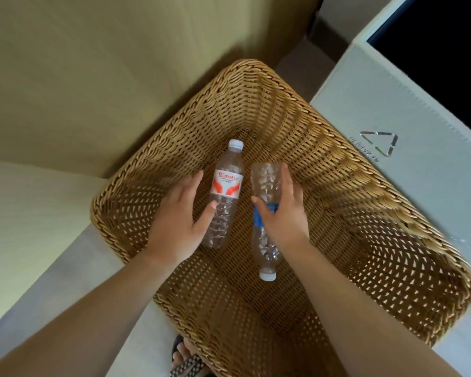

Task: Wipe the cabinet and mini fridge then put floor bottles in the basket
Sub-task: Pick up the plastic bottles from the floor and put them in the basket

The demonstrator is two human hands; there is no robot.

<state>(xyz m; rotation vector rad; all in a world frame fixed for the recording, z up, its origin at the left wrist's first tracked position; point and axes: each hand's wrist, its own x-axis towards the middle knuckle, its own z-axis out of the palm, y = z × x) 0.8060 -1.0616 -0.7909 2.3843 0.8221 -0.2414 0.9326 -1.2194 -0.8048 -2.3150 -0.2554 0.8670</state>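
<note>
A large woven wicker basket (337, 191) fills the middle of the head view. Inside it lies a clear plastic bottle with a red and white label (227, 186), its white cap pointing away from me. My left hand (178, 219) is spread with straight fingers beside this bottle, the thumb touching its lower part. My right hand (282, 213) grips a second clear bottle with a blue label (265, 175) around its middle, cap toward me, held over the basket floor.
A beige wall stands behind and to the left of the basket. A grey-white box with a recycling triangle (408, 137) presses against the basket's right side. A sandalled foot (186, 357) shows on the pale floor at the bottom edge.
</note>
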